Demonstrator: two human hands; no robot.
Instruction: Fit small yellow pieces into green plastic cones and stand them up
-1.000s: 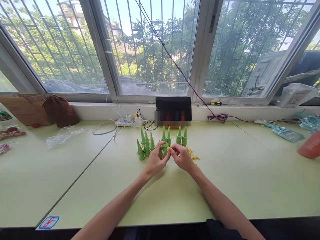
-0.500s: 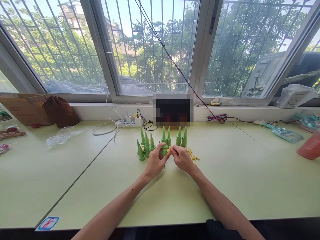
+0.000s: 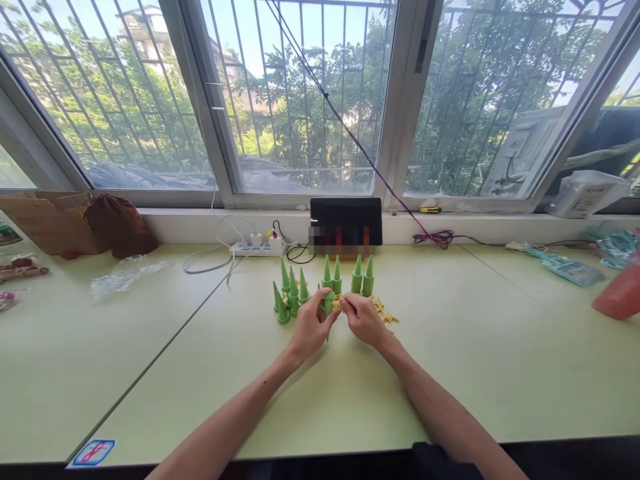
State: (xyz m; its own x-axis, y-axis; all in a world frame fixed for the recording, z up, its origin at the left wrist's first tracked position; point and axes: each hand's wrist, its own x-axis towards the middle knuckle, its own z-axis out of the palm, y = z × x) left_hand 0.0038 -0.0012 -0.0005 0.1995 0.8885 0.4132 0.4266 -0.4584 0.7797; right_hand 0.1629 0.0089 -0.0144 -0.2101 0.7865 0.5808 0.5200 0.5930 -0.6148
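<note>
One green cone stays pinched in the left hand, tip down above the middle of the counter. Just to its right, the right hand has curled tighter, its grip hidden; work apparently remains on this cone.

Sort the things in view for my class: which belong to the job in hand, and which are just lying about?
Job in hand, it seems:
green cone, held in the left hand
standing green cones
small yellow pieces by the right hand

Apparently just lying about:
brown bag
clear plastic
power strip
cardboard box
dark screen
</note>
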